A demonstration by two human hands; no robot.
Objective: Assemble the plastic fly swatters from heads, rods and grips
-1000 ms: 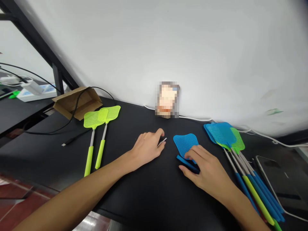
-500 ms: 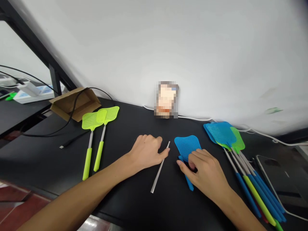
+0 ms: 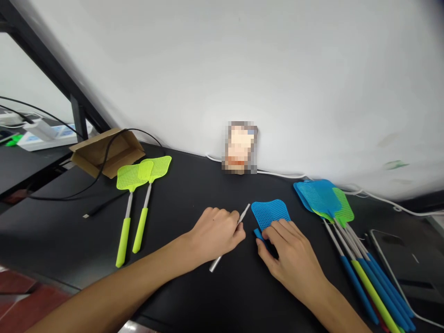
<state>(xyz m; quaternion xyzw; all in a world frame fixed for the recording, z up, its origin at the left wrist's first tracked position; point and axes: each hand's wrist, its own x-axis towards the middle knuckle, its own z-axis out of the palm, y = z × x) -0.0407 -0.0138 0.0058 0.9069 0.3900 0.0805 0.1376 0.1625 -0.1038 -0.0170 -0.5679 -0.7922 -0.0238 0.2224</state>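
Note:
My left hand (image 3: 218, 233) is closed around a thin metal rod (image 3: 215, 263), which slants across the dark table and shows at both ends of the fist. Just right of it, my right hand (image 3: 293, 252) pinches a blue handle (image 3: 257, 233) between thumb and fingers; most of the handle is hidden under the hand. A blue fly swatter head (image 3: 270, 212) lies flat beyond my right fingers, its lower part covered by them. The rod is apart from both blue pieces.
Two lime fly swatters (image 3: 124, 243) lie on the left, before an open cardboard box (image 3: 107, 152) and a black cable. Several blue and green swatters (image 3: 376, 282) are stacked at right beside a dark phone-like device (image 3: 398, 263). A blurred-out upright object (image 3: 240, 148) leans on the wall.
My left fingers have closed around the metal rod and shifted it slightly. My right thumb and fingers have come together on the blue handle, which has turned further under the hand.

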